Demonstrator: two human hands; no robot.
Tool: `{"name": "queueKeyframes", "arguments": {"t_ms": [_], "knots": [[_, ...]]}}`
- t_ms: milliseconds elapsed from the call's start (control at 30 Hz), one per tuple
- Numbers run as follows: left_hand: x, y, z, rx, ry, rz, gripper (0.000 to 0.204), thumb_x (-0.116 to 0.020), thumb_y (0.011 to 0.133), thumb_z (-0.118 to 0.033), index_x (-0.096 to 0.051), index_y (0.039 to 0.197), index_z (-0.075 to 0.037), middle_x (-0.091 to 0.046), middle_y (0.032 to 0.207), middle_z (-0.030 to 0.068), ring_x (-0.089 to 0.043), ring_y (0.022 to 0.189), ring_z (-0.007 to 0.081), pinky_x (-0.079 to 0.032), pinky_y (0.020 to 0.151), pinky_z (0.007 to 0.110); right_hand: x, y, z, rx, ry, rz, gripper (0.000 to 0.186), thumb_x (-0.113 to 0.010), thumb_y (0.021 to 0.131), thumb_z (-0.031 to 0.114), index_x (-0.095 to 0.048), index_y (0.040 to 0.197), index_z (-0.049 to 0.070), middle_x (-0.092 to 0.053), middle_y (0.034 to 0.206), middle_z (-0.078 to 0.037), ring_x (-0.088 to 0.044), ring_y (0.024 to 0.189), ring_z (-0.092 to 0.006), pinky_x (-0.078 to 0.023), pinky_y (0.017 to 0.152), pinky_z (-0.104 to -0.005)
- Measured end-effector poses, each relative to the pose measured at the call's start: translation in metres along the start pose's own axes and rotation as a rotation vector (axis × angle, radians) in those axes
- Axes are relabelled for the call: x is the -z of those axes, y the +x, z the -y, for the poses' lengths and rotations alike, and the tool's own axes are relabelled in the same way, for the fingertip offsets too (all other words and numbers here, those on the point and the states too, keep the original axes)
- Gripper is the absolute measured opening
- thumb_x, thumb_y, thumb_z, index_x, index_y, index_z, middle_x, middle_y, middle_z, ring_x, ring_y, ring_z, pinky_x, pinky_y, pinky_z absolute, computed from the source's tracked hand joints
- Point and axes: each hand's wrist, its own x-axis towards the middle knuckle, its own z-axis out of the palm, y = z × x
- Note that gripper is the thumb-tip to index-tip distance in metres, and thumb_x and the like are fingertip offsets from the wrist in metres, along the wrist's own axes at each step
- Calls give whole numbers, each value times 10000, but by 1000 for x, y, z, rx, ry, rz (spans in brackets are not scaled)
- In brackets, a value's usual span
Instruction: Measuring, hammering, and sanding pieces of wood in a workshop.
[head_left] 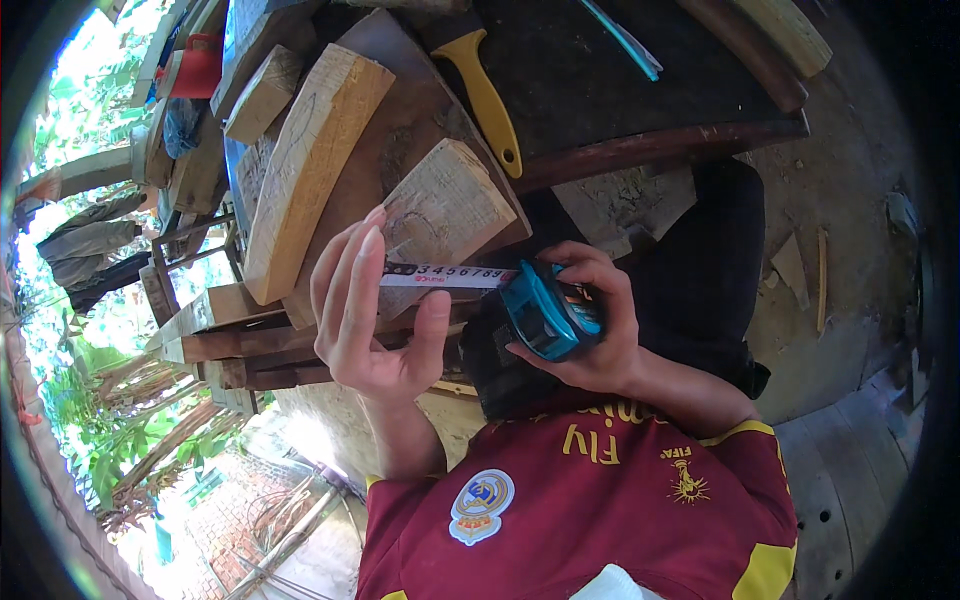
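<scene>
My right hand (612, 330) grips a teal and black tape measure (540, 312) in front of my body. Its short white blade (455, 278) sticks out to the left, with black figures along it. Beside the blade's tip is my left hand (370, 325), fingers stretched up and thumb apart. The blade's end lies by those fingers; whether they touch it I cannot tell. Just beyond the blade, a squared wood block (450, 200) with a pencilled curve rests on a brown board (400, 105). A longer, thick wood piece (310, 170) slants to its left.
A yellow-handled tool (485, 100) lies beside the board on the dark tabletop (600, 90). At the far left are a smaller wood block (265, 95) and a red container (197, 68). Wood scraps (790, 270) lie on the floor at right.
</scene>
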Motion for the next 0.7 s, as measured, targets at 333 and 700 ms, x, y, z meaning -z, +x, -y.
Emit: {"name": "queueKeyframes", "arguments": {"t_ms": [333,700], "knots": [[0,-3,7,-67,60,70,753,-767,874,-235,-448,1485,70,-651,1319,251,-597,1241,383,-425,1095,480,0,4,1,36,-11,-1,865,-953,679,81,-384,1331,65,-508,1319,-260,-580,1231,-337,-510,989,-407],[-4,-2,6,138,-50,18,750,-815,860,-327,-529,1403,104,-676,1302,195,-590,1230,350,-447,1068,434,32,-3,-15,333,-110,20,913,-939,687,97,-319,1357,124,-485,1351,-293,-624,1155,-370,-563,918,-437]]}}
